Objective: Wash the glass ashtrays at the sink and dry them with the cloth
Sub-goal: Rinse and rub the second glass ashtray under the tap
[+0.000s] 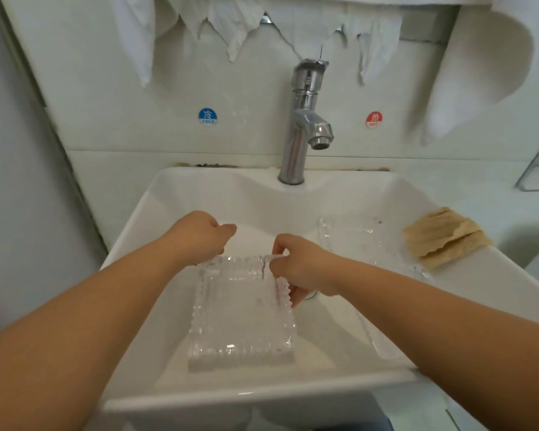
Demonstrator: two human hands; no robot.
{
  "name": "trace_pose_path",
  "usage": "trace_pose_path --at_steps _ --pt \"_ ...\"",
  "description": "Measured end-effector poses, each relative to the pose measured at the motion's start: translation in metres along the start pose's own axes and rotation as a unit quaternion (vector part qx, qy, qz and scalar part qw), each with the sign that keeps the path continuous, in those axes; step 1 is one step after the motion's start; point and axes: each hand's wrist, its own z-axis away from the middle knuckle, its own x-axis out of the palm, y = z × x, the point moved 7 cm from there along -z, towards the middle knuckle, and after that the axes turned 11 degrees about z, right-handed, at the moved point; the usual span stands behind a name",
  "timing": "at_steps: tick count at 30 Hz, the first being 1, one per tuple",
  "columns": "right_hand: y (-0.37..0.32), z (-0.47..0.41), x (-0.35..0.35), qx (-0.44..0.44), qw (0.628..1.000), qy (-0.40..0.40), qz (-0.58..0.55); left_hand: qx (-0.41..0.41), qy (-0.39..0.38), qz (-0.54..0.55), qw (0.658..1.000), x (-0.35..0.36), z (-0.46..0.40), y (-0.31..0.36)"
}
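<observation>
Square glass ashtray [241, 309] held over the sink [175, 396] basin. Right hand [302, 270] fingers curl round its far right corner and rim. Left hand [199, 237] fingers curled at far left corner; grip unclear. 2nd ashtray [355, 241] right of the right fingers, beside tan cloth [445, 236]. Faucet [305, 119] beyond both hands.
</observation>
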Motion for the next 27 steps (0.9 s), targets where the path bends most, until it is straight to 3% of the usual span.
trace_pose_path --at_steps 4,7,10,17,22,27 --pt "-0.007 0.004 -0.031 -0.045 0.993 0.109 -0.028 0.001 0.017 0.087 0.996 -0.008 0.0 0.004" --pt "-0.013 0.016 -0.058 -0.093 0.972 0.213 -0.012 -0.003 -0.049 0.141 0.989 0.001 0.006 0.008" --pt "-0.02 0.034 -0.079 -0.149 0.942 0.302 0.013 0.057 -0.077 0.137 0.986 0.009 0.014 0.018" --pt "-0.047 0.071 -0.079 -0.258 0.874 0.389 0.139 0.209 0.094 0.056 0.972 -0.009 0.03 0.034" --pt "-0.05 0.082 -0.083 -0.306 0.828 0.452 0.126 0.265 0.179 0.063 0.945 -0.018 0.04 0.043" --pt "-0.047 0.084 -0.085 -0.32 0.818 0.472 0.079 0.305 0.224 0.065 0.923 -0.02 0.054 0.052"
